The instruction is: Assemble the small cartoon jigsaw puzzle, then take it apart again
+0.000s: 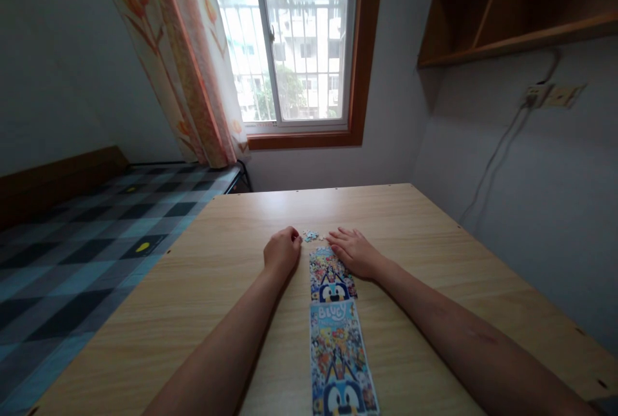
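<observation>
A small heap of loose jigsaw pieces [311, 236] lies on the wooden table between my hands. Just left of it rests my left hand [282, 250], its fingers curled closed; whatever they may hold is hidden. My right hand [355, 251] lies palm down with fingers stretched out, its fingertips by the pieces and its edge over the upper right of a partly assembled jigsaw puzzle [331, 277]. Nearer to me, touching the puzzle's lower edge, is a colourful Bluey picture sheet [340, 351] with a blue cartoon dog at the bottom.
The light wooden table [232, 229] reaches toward the window [299, 49]. On the left stands a bed with a checked cover [96, 261], beneath a flowered curtain [174, 62]. A wall shelf [521, 42] and a socket with a hanging cord [531, 97] are on the right.
</observation>
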A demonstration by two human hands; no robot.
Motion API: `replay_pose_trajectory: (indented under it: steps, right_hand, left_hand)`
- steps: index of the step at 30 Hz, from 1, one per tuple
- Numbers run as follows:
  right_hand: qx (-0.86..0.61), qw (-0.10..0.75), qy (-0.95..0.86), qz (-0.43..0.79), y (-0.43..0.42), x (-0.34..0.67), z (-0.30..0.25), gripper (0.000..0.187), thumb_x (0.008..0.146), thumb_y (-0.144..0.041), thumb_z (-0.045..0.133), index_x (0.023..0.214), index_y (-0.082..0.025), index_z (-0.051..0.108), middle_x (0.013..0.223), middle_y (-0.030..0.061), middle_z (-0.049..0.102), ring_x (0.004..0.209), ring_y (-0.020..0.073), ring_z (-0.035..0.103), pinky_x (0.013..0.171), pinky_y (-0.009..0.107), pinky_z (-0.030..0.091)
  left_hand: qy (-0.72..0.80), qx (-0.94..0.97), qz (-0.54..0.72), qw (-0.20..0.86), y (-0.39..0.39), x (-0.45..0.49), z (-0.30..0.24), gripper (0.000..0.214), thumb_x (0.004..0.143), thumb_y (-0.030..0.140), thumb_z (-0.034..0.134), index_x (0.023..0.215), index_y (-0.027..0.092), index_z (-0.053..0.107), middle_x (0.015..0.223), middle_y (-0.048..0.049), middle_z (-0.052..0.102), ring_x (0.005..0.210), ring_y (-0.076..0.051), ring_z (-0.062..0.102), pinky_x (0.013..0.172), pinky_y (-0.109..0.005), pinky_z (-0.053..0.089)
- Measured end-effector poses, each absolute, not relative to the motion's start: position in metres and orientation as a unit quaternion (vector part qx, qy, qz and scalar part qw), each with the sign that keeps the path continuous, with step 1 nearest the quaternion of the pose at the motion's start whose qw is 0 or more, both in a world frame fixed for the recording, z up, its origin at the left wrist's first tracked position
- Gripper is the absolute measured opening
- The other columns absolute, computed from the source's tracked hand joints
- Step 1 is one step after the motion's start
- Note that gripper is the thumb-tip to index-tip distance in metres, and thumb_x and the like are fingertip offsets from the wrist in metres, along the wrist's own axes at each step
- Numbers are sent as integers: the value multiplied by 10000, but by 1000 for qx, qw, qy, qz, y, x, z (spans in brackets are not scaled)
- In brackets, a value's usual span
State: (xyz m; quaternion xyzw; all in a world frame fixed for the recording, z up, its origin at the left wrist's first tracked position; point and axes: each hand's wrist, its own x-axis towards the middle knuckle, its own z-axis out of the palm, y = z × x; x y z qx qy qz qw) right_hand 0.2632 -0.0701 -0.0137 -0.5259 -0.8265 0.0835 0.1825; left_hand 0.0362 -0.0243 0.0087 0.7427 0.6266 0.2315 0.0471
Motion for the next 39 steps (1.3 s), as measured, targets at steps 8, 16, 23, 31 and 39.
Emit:
replay_pose_trajectory:
  steps: [8, 16, 23, 31, 39]
  right_hand:
    - [-580, 201, -786, 78, -68, 267, -19, 492, 1058, -429, 245, 1329, -269, 622, 1494, 99, 510, 1467, 309, 306, 1160, 643, 159]
    - [-582, 234, -772, 99, -66, 270, -21, 494, 1054, -427, 259, 1428, -268, 540, 1520, 88, 482, 1456, 316, 326, 1156, 600, 209]
    - [-539, 265, -798, 50, -68, 281, -13, 285, 969, -347, 507, 952, -227, 765, 1053, 62, 749, 1028, 208, 642, 968, 347, 413]
    - [-522, 233, -820, 25, -74, 270, -10, 199, 881, -358, 662, 1006, -239, 760, 1096, 69, 728, 1071, 236, 615, 981, 374, 401]
    - [-518, 234, -821, 46, -69, 267, -16, 249, 891, -290, 633, 1110, -201, 711, 1183, 91, 693, 1171, 240, 579, 1044, 367, 393]
  left_hand:
    - [630, 743, 224, 29, -26, 35, 7, 224, 866, 183, 488, 872, 217, 709, 975, -76, 742, 924, -239, 665, 752, -323, 488]
    - [593, 759, 255, 90, -21, 32, 2, 321, 842, 120, 477, 1031, 228, 712, 1020, -44, 757, 963, -207, 675, 843, -308, 510]
    - [513, 816, 262, 44, -30, 36, 6, 277, 871, 144, 500, 1021, 200, 727, 1053, -66, 733, 1037, -228, 620, 967, -351, 477]
    - [417, 893, 167, 7, -44, 50, 8, 183, 896, 329, 608, 965, 223, 741, 1039, -94, 686, 1028, -259, 567, 958, -393, 446]
    - [439, 888, 138, -15, -42, 54, 9, 161, 881, 341, 631, 921, 217, 725, 1041, -92, 682, 1026, -277, 559, 902, -405, 430]
